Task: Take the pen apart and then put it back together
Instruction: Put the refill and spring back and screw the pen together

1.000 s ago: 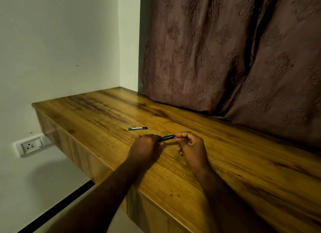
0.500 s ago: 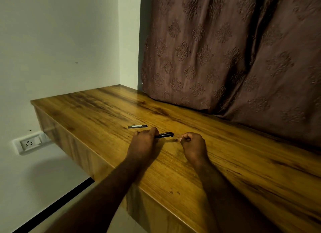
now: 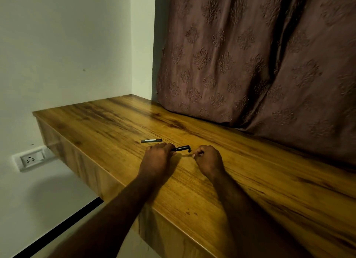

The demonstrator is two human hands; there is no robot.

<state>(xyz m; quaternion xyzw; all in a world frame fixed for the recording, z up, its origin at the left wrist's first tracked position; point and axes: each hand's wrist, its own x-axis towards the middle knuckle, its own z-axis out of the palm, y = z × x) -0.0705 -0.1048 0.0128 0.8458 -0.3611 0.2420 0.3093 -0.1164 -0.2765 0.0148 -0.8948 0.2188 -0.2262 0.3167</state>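
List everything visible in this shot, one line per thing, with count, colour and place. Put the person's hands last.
wooden desk: one, yellow-brown, running from the left wall towards the right.
pen piece: one, dark, lying on the desk just beyond the left hand.
pen body: one, black, held between the hands.
curtain: one, brownish with an embossed pattern, bottom resting on the desk.
wall socket: one, white, on the wall below the desk's left end.
left hand: one, closed on the pen body.
right hand: one, fingers curled; whether it holds anything is unclear.

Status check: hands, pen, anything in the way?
Left hand shut on pen body. Right hand pinched shut, contents unclear. Loose part on desk behind left hand. Nothing blocking.
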